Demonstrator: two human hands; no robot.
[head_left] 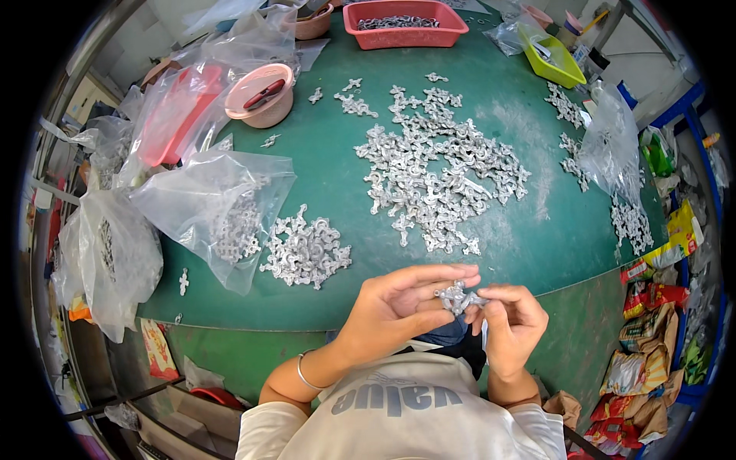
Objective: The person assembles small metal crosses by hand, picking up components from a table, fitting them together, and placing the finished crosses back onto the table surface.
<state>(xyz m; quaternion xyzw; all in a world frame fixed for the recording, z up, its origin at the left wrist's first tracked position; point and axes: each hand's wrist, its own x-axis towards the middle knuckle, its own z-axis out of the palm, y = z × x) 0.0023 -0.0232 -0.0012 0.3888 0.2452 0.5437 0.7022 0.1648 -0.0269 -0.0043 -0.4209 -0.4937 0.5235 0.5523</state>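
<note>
The left hand (399, 303) cradles silver metal pieces (455, 298), the right hand (512, 322) pinching their right end; their long axis, partly hidden, seems to run left to right. Beyond, a similar pile (414, 190) covers the green surface (326, 161).

A strip of flat green tabletop (326, 180) leaves a way between the sprawling pile of silvery cross-shaped metal pieces (429, 176) and the smaller silvery metal heap (307, 249). Leftward, a creased clear plastic bag (184, 192) and round pink plastic bowl (274, 113) obstruct.
</note>
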